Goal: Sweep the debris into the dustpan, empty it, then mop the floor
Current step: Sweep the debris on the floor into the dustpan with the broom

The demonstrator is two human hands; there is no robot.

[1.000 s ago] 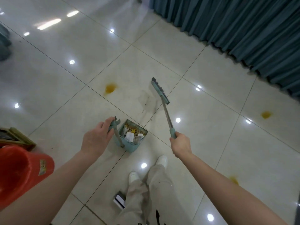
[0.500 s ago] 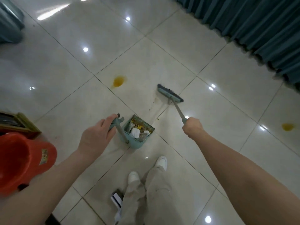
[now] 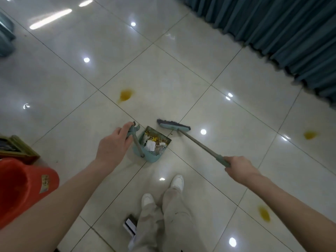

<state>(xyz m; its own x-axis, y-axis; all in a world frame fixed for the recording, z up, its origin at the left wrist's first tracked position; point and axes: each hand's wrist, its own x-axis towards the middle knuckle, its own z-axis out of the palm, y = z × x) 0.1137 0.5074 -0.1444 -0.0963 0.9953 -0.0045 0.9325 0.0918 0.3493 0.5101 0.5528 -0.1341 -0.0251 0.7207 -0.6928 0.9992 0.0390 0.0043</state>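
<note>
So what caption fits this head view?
Left hand holds a filled dustpan by its handle; right hand holds the broom at its mouth.

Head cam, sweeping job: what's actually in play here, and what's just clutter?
Job: broom in right hand; dustpan in left hand; debris inside; yellow stains.
Lying about: red bucket; green box; curtain; black-and-white object by the feet.

Teal dustpan (image 3: 152, 155) and broom (image 3: 174, 126), red bucket (image 3: 21, 186), yellow stains (image 3: 125, 94) on cream tiles (image 3: 181, 79).
</note>
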